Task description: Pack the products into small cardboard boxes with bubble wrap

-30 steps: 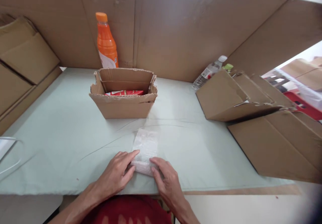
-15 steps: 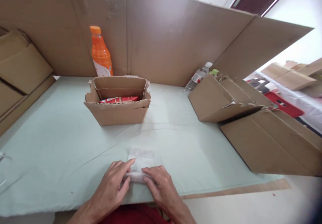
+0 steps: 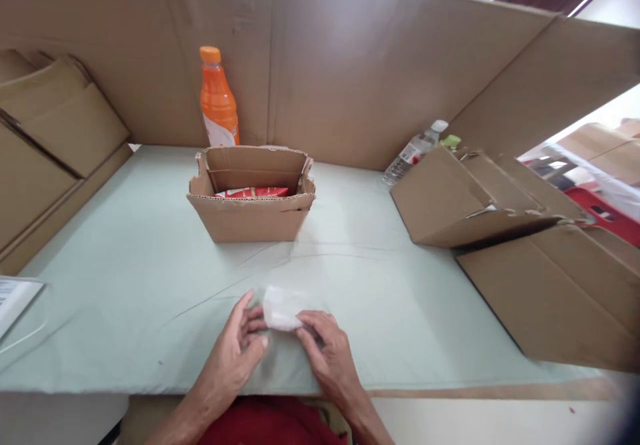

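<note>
The bubble-wrap roll (image 3: 281,307) is pinched by the right hand (image 3: 327,352) over the worktop (image 3: 390,305); nothing is gripped by the left hand (image 3: 234,348) near it; the roll could be undone by loose pinching.

Two hands (image 3: 227,360), one translucent wrap (image 3: 281,310), one orange bottle (image 3: 219,104).

Blurry white roll (image 3: 281,309), part-hidden red packet (image 3: 255,192)

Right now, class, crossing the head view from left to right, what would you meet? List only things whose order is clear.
White object at the left edge, left hand, white wrap, right hand, clear bottle, red plastic item.
</note>
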`<state>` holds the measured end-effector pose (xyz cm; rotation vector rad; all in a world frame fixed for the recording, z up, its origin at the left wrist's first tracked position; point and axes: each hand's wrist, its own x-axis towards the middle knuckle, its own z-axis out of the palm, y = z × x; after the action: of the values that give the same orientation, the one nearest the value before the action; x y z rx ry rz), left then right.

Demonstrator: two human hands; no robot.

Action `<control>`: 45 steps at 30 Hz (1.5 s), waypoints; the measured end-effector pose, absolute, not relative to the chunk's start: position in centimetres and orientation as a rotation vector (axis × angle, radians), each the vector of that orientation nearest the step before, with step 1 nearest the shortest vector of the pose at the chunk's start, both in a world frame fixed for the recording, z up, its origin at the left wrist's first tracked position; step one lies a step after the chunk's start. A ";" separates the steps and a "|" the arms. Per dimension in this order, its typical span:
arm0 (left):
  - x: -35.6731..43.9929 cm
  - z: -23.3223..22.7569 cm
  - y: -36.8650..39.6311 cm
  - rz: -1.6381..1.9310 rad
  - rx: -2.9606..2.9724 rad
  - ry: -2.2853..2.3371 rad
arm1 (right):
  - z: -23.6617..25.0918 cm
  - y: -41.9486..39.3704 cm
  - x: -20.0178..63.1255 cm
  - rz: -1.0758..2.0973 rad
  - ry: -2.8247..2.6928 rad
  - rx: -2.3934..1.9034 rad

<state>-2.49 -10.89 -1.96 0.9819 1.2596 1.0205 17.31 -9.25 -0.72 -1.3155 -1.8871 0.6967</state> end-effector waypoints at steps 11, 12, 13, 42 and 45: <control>-1.6 -1.3 -10.9 0.940 1.457 1.298 | -0.2 -9.6 19.1 0.901 -2.000 -1.302; -1.8 -1.3 -10.7 0.970 1.564 1.266 | -0.4 -9.3 18.9 0.922 -2.027 -1.290; -2.1 -1.1 -10.4 1.011 1.681 1.240 | -0.4 -8.9 18.8 0.922 -2.050 -1.271; -10.3 7.1 2.4 1.613 2.444 1.477 | 14.6 16.9 6.9 0.301 -3.181 -0.931; -10.1 7.4 2.4 1.634 2.423 1.514 | 15.0 16.8 6.5 0.252 -3.222 -0.894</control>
<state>-10.11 2.35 7.36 2.4226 1.5136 1.6344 6.45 16.80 15.01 -0.8936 -3.2221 0.2520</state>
